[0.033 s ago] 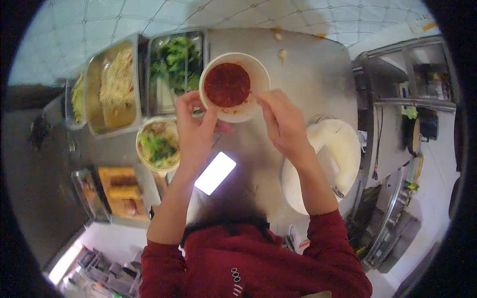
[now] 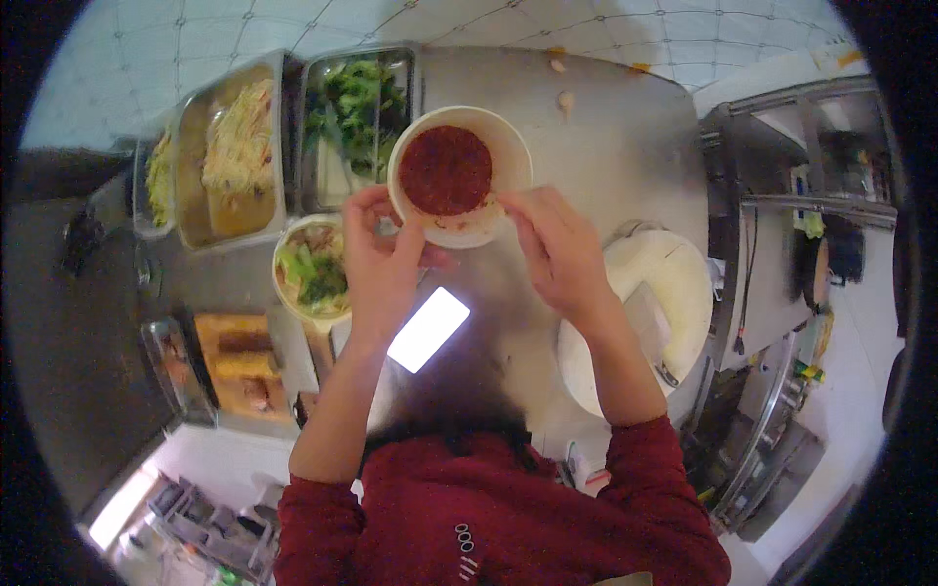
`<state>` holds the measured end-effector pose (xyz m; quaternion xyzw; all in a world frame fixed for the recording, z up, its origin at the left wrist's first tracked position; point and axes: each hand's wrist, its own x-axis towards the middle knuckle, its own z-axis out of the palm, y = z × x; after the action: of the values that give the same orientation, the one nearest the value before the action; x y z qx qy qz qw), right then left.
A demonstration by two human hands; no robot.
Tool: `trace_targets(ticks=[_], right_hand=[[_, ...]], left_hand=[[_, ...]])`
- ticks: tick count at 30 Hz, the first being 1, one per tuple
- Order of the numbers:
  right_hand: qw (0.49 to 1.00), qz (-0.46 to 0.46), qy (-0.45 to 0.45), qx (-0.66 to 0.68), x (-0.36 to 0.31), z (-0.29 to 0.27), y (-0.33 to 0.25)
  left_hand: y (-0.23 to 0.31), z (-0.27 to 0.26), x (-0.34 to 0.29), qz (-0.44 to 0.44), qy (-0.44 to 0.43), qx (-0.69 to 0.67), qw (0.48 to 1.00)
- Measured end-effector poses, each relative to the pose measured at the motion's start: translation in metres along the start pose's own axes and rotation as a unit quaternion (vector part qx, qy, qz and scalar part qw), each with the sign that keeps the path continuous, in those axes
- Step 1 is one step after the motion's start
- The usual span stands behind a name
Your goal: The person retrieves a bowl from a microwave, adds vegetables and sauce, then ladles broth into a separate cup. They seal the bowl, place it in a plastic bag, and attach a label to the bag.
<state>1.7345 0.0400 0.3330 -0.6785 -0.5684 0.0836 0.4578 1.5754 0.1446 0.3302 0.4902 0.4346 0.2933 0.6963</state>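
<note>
A white round bowl (image 2: 515,161) is tilted toward me above the steel counter. Dark red chilli-like sauce (image 2: 446,171) covers its bottom, with red smears along the near wall. My left hand (image 2: 383,256) grips the bowl at its lower left, thumb at the rim and fingers curled beneath. At the near right rim, my right hand (image 2: 555,239) is closed in a pinch, its fingertips touching the bowl's edge; whatever lies between them is too small to make out. Left of my left wrist stands a second bowl (image 2: 315,268) with greens and other food.
Behind on the left are a tray of leafy greens (image 2: 354,109), a tray of pale shredded food (image 2: 237,146) and a smaller tub (image 2: 156,186). A lit phone (image 2: 428,330) lies before me. Right: a round white board (image 2: 684,283) with a cleaver (image 2: 647,322). Lower left: an orange cutting board (image 2: 220,342).
The view has shifted slightly, so the trays and counter sit a little differently in the picture. Both hands stay at the bowl, almost unmoved.
</note>
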Motion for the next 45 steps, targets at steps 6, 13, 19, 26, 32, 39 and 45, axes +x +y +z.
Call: trace_targets(ticks=[6,13,19,26,32,39,45], right_hand=[[0.980,0.062,-0.114,0.151,-0.061,0.035,-0.077],[0.822,0.373,0.002,0.430,-0.113,0.095,-0.130],[0.781,0.331,0.092,0.522,-0.107,0.112,-0.147],[0.936,0.221,0.075,0.265,-0.100,0.144,-0.124],[0.985,0.106,0.053,0.129,-0.098,0.143,-0.114],[0.961,0.085,-0.050,0.258,-0.093,0.113,-0.168],[0.963,0.029,-0.149,0.224,-0.087,0.151,-0.171]], left_hand=[[0.017,-0.075,-0.106,0.015,0.088,0.034,0.995],[0.006,-0.138,-0.167,0.052,0.183,0.003,0.982],[0.005,-0.199,-0.174,0.055,0.274,0.023,0.960],[0.005,-0.254,-0.176,0.078,0.331,0.058,0.939],[0.002,-0.253,-0.178,0.076,0.312,0.059,0.945],[-0.005,-0.220,-0.175,0.050,0.257,0.029,0.965],[0.002,-0.188,-0.181,0.056,0.221,0.023,0.973]])
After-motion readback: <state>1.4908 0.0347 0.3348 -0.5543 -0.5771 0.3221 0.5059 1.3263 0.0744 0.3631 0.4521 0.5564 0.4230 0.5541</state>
